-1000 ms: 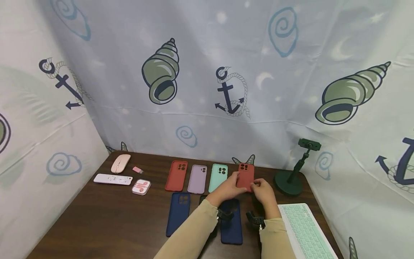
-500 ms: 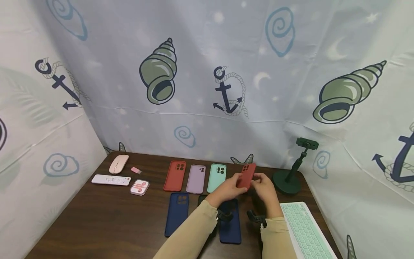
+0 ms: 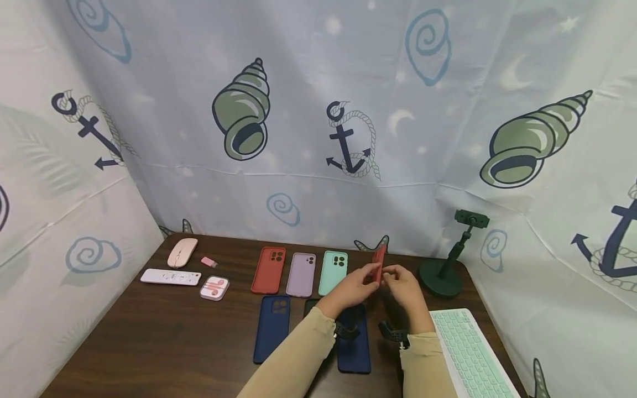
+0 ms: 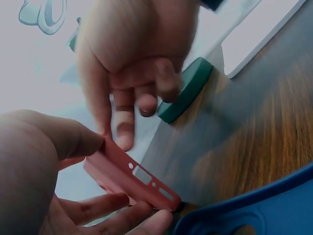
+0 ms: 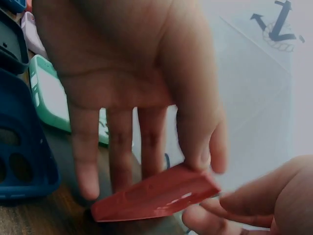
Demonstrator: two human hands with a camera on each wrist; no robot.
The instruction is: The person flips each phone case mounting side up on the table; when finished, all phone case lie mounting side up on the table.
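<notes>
A red phone case (image 3: 379, 261) stands on edge above the table, its broad face turned sideways. My left hand (image 3: 350, 288) grips it from the left; in the left wrist view the thumb lies on one side and fingers on the other. My right hand (image 3: 404, 288) pinches a corner of the case between thumb and index finger. The right hand's other fingers hang straight, as the right wrist view shows. Cutouts along the case's short edge are visible in the left wrist view. Below the left wrist lies a blue phone case (image 3: 353, 348), partly covered by the wrist strap.
More cases lie left of the hands: mint (image 3: 333, 275), lilac (image 3: 301, 276), red (image 3: 269, 271) and blue (image 3: 271, 330). A green stand (image 3: 440, 276) and a keyboard (image 3: 470, 351) are at right. Mouse (image 3: 182, 252), remote (image 3: 171, 277), pink USB stick (image 3: 209, 262) and earphone box (image 3: 214, 288) sit at far left.
The red phone case has turned in my hands from facing the camera to nearly edge-on. Both hands have stayed almost in place; the head view has shifted slightly.
</notes>
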